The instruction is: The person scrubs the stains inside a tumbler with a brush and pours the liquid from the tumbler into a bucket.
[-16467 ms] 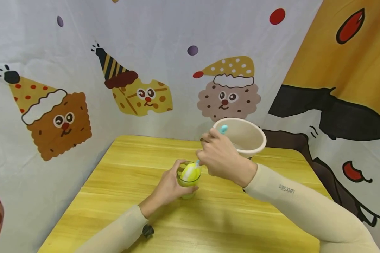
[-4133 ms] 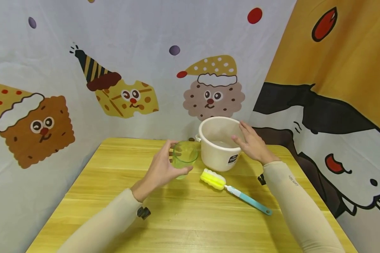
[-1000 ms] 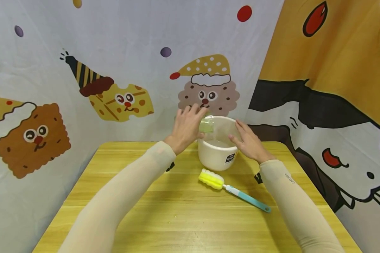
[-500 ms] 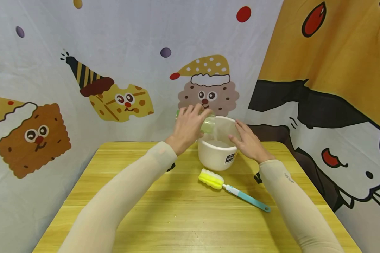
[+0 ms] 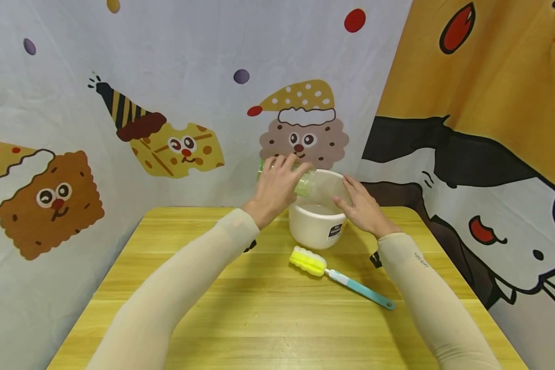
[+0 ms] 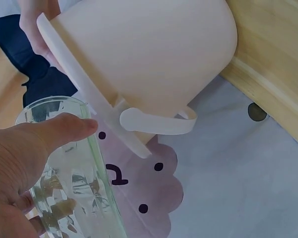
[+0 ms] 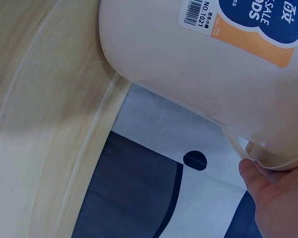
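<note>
My left hand [image 5: 277, 186] grips a clear greenish drinking glass [image 5: 307, 183], tipped sideways with its mouth over the left rim of a cream plastic bucket [image 5: 312, 231]. In the left wrist view the thumb lies along the wet, faceted glass [image 6: 72, 183]. Some liquid covers the bucket's bottom. My right hand [image 5: 366, 211] rests on the bucket's right rim with fingers fairly straight; in the right wrist view a fingertip touches the rim by the handle joint. In front of the bucket lies a cup brush [image 5: 309, 262] with a yellow and white sponge head and blue handle.
The bucket stands near the back edge of a wooden table [image 5: 240, 318], close to a cartoon-printed cloth [image 5: 213, 61]. A few small drops lie on the tabletop. The bucket's handle [image 6: 159, 124] hangs down on its left side.
Much earlier my right hand worked the brush inside the glass; later the brush lay down. The glass has since gone from upright to tipped, and the stream seen half a second ago has faded.
</note>
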Motion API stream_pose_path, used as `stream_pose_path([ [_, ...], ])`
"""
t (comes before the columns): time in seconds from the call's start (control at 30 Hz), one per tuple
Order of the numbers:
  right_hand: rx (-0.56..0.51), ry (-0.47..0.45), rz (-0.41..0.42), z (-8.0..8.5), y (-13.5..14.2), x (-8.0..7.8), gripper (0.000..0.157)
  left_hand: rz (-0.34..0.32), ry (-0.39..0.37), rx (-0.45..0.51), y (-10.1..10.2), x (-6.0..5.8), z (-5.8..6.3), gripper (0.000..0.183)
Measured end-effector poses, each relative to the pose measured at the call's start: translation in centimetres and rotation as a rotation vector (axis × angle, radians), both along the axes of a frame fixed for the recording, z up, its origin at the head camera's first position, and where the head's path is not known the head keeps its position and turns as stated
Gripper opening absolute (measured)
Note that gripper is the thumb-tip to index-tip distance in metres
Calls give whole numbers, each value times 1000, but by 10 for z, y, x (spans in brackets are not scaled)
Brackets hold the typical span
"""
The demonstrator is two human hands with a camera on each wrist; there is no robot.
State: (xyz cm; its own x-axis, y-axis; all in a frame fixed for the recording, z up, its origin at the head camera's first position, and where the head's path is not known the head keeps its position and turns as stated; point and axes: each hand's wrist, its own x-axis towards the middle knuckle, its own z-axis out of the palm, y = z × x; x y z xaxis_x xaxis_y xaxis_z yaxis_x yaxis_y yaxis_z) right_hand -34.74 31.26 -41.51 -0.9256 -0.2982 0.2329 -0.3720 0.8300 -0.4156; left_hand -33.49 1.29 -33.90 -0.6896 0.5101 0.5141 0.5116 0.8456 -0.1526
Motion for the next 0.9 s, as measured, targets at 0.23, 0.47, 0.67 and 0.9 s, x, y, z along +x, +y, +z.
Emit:
stream_pose_path([
  [0.23, 4, 9, 3, -1, -1, -1, 88, 6, -1, -5, 1, -1, -3, 79],
  [0.47, -3, 9, 0, -1, 0, 0, 87, -3, 6, -7, 3, -3, -5, 80],
  [0.67, -6, 5, -1, -2, 1, 0, 87, -2, 15, -33, 4, -3, -5, 81],
  [0.9, -15, 16, 6, -3, 1, -1, 86, -2, 34, -52, 6, -3, -5, 81],
])
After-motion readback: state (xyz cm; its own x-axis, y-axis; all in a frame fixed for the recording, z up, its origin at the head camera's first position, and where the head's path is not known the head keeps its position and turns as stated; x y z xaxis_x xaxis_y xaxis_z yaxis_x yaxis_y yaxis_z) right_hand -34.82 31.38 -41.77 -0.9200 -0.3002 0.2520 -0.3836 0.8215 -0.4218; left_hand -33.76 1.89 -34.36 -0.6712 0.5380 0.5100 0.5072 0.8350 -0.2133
